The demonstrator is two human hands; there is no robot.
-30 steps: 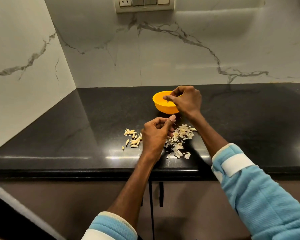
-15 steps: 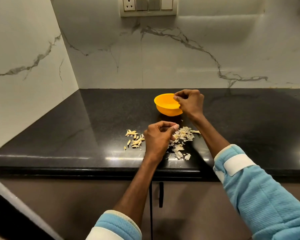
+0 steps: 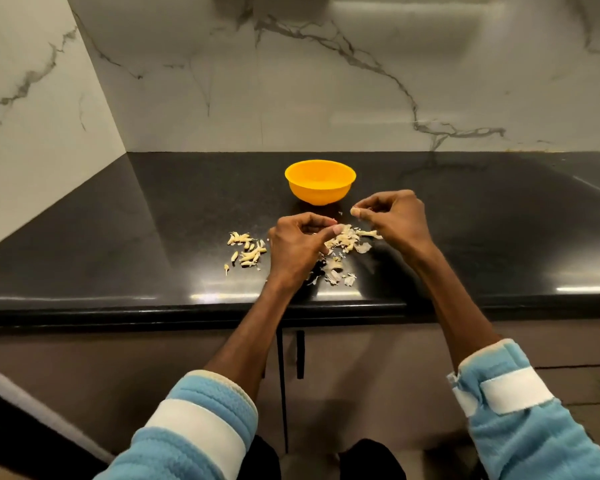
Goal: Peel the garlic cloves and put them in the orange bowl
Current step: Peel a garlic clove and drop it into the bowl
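Note:
The orange bowl (image 3: 321, 197) stands on the black counter, just beyond my hands. My right hand (image 3: 395, 216) hovers in front of it and pinches a small pale garlic piece (image 3: 355, 211) at its fingertips. My left hand (image 3: 297, 247) hangs over the counter with fingers curled and thumb against the forefinger; I see nothing in it. Between and under the hands lies a heap of papery garlic skins (image 3: 343, 242). A loose group of small garlic cloves (image 3: 248, 251) lies to the left of my left hand. What is inside the bowl cannot be made out.
The black stone counter (image 3: 118, 244) runs into a corner with marble walls at the left and back. Its front edge (image 3: 153, 306) is just below the skins. Cabinet doors with dark handles (image 3: 300, 355) sit underneath.
My right hand has drawn back from over the bowl toward me, to above the skins. My left hand stayed over the peel heap. The camera has tilted down.

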